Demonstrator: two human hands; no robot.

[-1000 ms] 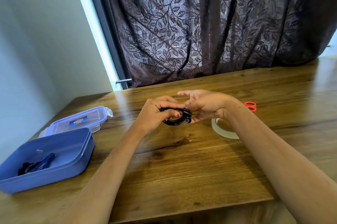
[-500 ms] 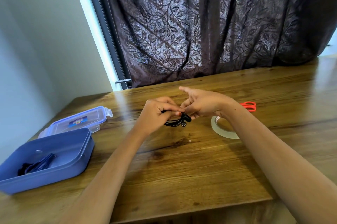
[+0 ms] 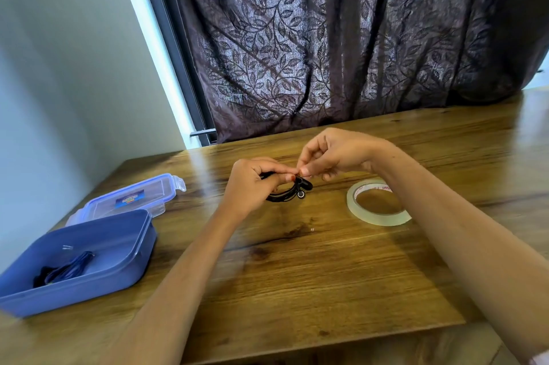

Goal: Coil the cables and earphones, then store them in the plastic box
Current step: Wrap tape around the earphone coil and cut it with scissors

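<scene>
L hand fingers curled round coiled black earphones over wooden table; R hand thumb+forefinger pinch coil top. Open blue plastic box far left.

Earphones: half the coil is buried in the left hand. The right hand pinches it at 12 o'clock, contact hidden by fingertips. Tape roll: 3 o'clock rim behind right forearm. Plastic box, at 8 o'clock, is clipped by the frame edge.

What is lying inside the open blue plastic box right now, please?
A coiled dark blue cable lies toward the left end of the blue box, with something black beside it that I cannot identify. The near wall hides the floor strip just behind it.
</scene>
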